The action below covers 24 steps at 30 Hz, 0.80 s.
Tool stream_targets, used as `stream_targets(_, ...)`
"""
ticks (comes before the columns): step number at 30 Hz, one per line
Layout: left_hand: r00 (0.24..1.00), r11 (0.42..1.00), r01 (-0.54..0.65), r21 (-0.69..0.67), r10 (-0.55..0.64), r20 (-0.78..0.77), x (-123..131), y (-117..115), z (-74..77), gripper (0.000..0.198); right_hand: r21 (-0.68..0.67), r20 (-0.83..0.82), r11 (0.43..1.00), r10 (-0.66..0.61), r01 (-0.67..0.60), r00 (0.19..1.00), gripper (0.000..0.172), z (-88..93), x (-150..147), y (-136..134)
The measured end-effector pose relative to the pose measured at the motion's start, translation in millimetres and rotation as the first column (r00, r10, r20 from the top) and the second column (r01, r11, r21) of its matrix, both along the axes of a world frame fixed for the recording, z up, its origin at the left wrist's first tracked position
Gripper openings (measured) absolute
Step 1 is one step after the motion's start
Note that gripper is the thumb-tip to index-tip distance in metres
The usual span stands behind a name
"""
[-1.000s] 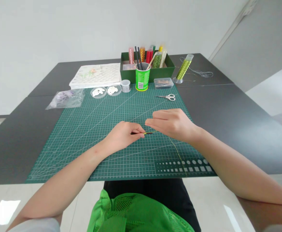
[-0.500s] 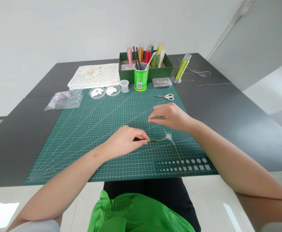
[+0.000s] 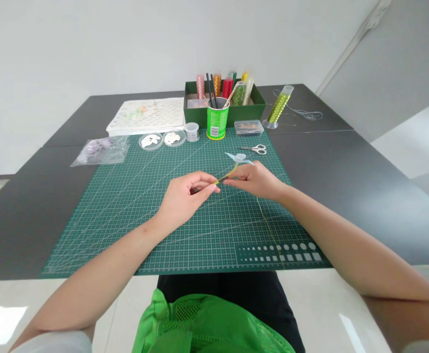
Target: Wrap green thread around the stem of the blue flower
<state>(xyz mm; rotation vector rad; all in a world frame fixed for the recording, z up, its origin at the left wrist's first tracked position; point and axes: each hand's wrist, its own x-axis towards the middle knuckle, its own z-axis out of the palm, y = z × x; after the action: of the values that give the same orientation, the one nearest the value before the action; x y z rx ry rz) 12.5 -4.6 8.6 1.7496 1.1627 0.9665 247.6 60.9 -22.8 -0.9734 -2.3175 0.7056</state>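
My left hand (image 3: 188, 194) is closed in a pinch on the thin yellow-green stem (image 3: 230, 173) of a small, pale-blue flower (image 3: 240, 157). A dark, slender piece (image 3: 222, 180) sticks out beside the stem from the same fingertips; its kind is unclear. Close by on the right, my right hand (image 3: 260, 179) has thumb and fingers pinched together at the dark tip, and what lies between them is hidden. The flower stands just above the right fingers. From below that hand, a fine yellowish thread (image 3: 266, 221) trails over the green cutting mat (image 3: 126, 235) to its front edge.
Small scissors (image 3: 254, 149) lie beyond my right hand. Farther back stand a green can (image 3: 217, 128) of sticks, a box (image 3: 196, 117) of thread spools and a yellow-green spool (image 3: 279, 107). Dishes of white pieces (image 3: 150, 141) and a plastic bag (image 3: 100, 152) are at left.
My left hand has lifted away from me with the stem, and the flower has swung up from the mat. Both hands' fingertips, apart before, now meet at the stem.
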Motion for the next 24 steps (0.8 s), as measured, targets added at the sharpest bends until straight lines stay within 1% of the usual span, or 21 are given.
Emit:
stream_targets(2,0.997,0.998,-0.065,-0.013,0.066,0.029,-1,3,-0.4,0.018,0.049,0.028,0.998,0.037,-0.038,0.999,0.027,2.8,-2,-3)
stream_targets(5,0.988,0.989,-0.134,-0.058,0.138,0.066,-2,7,-1.1,0.017,0.205,0.086,0.971,0.104,-0.12,0.991,0.028,6.5,-4,-9)
stream_targets(8,0.978,0.98,-0.173,-0.104,0.183,0.1,-2,11,-1.5,0.017,0.396,0.191,0.9,0.111,-0.18,0.975,0.032,9.1,-6,-17)
stream_targets(11,0.971,0.971,-0.196,-0.134,0.212,0.111,-2,13,-1.8,0.018,0.544,0.276,0.808,0.082,-0.226,0.958,0.036,13.2,-9,-28)
stream_targets(14,0.966,0.963,-0.22,-0.156,0.238,0.104,-2,14,-2.4,0.018,0.652,0.281,0.721,0.057,-0.235,0.958,0.035,19.7,-11,-35)
stream_targets(16,0.966,0.958,-0.233,-0.169,0.248,0.078,-4,16,-3.3,0.017,0.689,0.251,0.691,0.055,-0.218,0.966,0.033,24.2,-11,-38)
stream_targets(20,0.979,0.963,-0.204,-0.176,0.2,-0.042,-6,18,-8.0,0.017,0.708,0.197,0.682,0.058,-0.183,0.979,0.031,30.8,-10,-40)
stream_targets(22,0.981,0.973,-0.16,-0.168,0.137,-0.137,-6,18,-11.6,0.016,0.709,0.184,0.684,0.056,-0.172,0.981,0.03,32.8,-9,-40)
stream_targets(24,0.973,0.981,-0.083,-0.175,0.042,-0.228,-6,17,-15.0,0.016,0.703,0.174,0.692,0.055,-0.164,0.983,0.03,34.5,-8,-40)
